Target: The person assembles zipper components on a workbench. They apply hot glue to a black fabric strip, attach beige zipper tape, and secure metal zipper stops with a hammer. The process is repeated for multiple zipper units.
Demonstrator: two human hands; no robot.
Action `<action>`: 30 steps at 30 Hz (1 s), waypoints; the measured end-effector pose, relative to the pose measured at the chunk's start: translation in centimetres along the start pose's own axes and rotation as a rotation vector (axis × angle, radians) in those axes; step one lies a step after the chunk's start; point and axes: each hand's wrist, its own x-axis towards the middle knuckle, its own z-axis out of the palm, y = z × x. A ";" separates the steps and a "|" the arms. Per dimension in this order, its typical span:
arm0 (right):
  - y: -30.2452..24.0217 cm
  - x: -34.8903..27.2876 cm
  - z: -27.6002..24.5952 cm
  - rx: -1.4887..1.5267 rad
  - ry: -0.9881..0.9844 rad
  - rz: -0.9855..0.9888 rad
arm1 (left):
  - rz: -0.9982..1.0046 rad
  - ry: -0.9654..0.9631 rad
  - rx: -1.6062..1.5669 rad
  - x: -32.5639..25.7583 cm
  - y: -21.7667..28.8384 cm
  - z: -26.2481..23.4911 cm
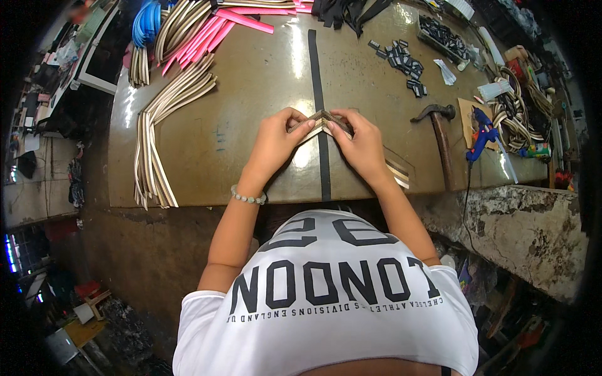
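Both my hands are over the table near its front edge, pinching a tan, brown and white striped strap (322,119) that bends to a peak between them. My left hand (278,143) grips one side with thumb and fingers, and my right hand (364,145) grips the other. Beneath the bend, a long black strip (316,72) runs down the table from the far side to the front edge. A striped strap end (397,174) shows beside my right forearm; whether it belongs to the held strap I cannot tell.
Striped straps (148,141) lie in a bundle at left, with pink straps (210,37) and a blue coil (146,24) behind. At right are black buckles (401,59), a buckle-filled tray (442,37), a hammer (441,141) and a blue glue gun (481,135) with its cord hanging over the edge.
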 end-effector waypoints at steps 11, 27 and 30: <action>-0.4 0.5 -0.2 -0.163 -0.059 -0.091 | 0.070 0.108 0.187 -0.4 0.2 0.8; 0.4 -2.5 -9.8 -0.684 -0.206 0.419 | 0.424 0.211 0.468 -1.7 -0.6 3.1; 5.6 -4.8 -18.1 -0.763 0.167 0.703 | 0.409 0.208 0.454 -1.6 -0.5 3.4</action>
